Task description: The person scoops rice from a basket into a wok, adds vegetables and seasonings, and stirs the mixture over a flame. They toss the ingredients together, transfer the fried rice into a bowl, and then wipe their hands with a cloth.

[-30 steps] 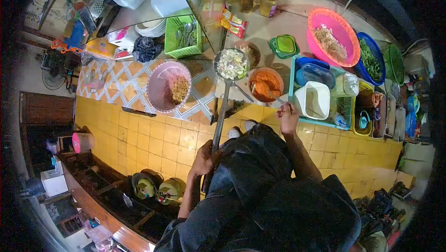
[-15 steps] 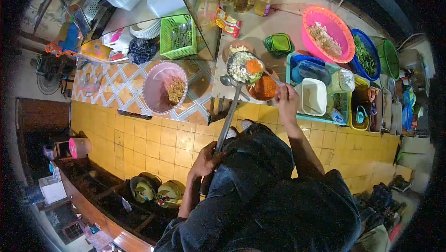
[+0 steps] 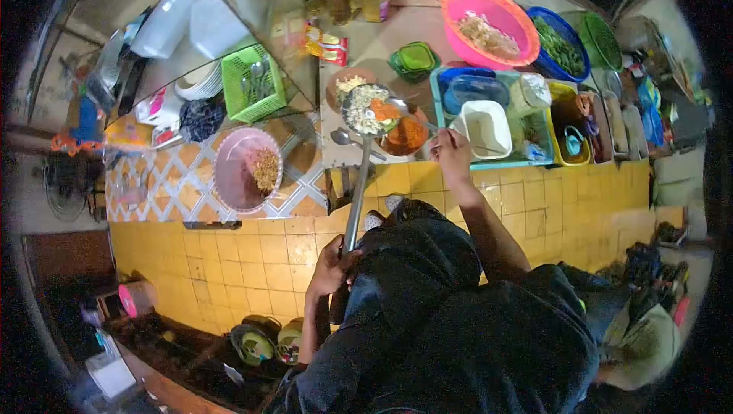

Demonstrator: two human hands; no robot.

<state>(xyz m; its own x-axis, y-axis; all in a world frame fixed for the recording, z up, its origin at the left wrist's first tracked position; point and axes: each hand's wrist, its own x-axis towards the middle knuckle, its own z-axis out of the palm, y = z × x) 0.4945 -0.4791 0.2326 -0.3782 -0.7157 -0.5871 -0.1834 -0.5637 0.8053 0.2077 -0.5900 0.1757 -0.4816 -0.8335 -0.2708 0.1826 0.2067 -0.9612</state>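
My left hand (image 3: 332,269) is closed around the handle of a long-handled ladle (image 3: 359,200), whose head lies over the counter. In the ladle is pale chopped food (image 3: 365,103) with a patch of orange-red paste (image 3: 382,111) on it. My right hand (image 3: 453,153) pinches the handle of a metal spoon (image 3: 398,105), its bowl by the ladle's right rim. Just below the spoon is a bowl of orange-red paste (image 3: 406,137). Behind the ladle stands a brown bowl (image 3: 334,95) with pale pieces, partly hidden. Another spoon (image 3: 341,137) rests left of the ladle.
On the left counter is a pink basin (image 3: 227,185) with brown crumbly food. A green basket (image 3: 233,78) holds cutlery. To the right stand a teal tray (image 3: 440,101), a white container (image 3: 485,130), a pink colander (image 3: 527,25) and a blue basin (image 3: 580,70) of greens.
Orange-red paste that was in the spoon over the ladle now lies on the pale food. The spoon has shifted to the ladle's right rim. The whole view has turned somewhat.
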